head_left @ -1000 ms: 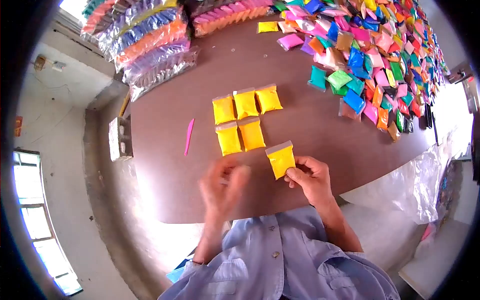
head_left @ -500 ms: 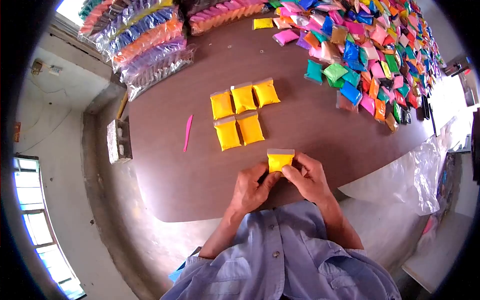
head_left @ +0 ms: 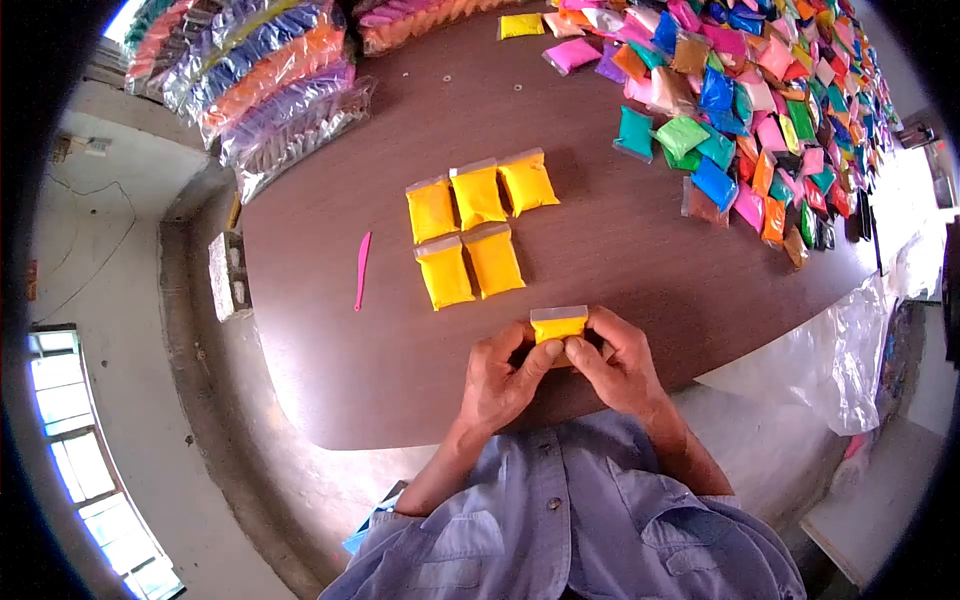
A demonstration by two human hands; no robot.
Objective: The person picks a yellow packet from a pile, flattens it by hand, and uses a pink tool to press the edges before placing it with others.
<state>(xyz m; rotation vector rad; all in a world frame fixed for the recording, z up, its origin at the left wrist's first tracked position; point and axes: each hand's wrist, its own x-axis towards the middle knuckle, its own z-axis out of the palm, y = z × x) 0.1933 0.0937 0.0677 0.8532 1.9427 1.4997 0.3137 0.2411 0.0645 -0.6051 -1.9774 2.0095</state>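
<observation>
Between my two hands, near the table's front edge, is a small clear bag of yellow clay-like material [head_left: 558,324], its clear top strip facing away from me. My left hand [head_left: 505,378] grips its left side, thumb pressed on the front. On the right side, my right hand [head_left: 618,365] pinches it the same way, and the two thumbs nearly meet at its lower part. The fingers behind the bag are hidden. Beyond my hands, several similar yellow bags [head_left: 468,273] lie in two rows. A pink plastic knife [head_left: 363,270] rests to their left.
Brown table [head_left: 340,370] under my hands. A large heap of small colourful bags [head_left: 720,90] covers the far right. Long clear packs of coloured bags [head_left: 270,90] lie at the far left. Clear plastic sheeting [head_left: 820,350] hangs off the right edge. A concrete block [head_left: 226,275] stands left.
My thumbs have come closer together on the yellow bag, and less of its lower part shows. The whole view has shifted slightly; the bags and knife lie in the same arrangement.
</observation>
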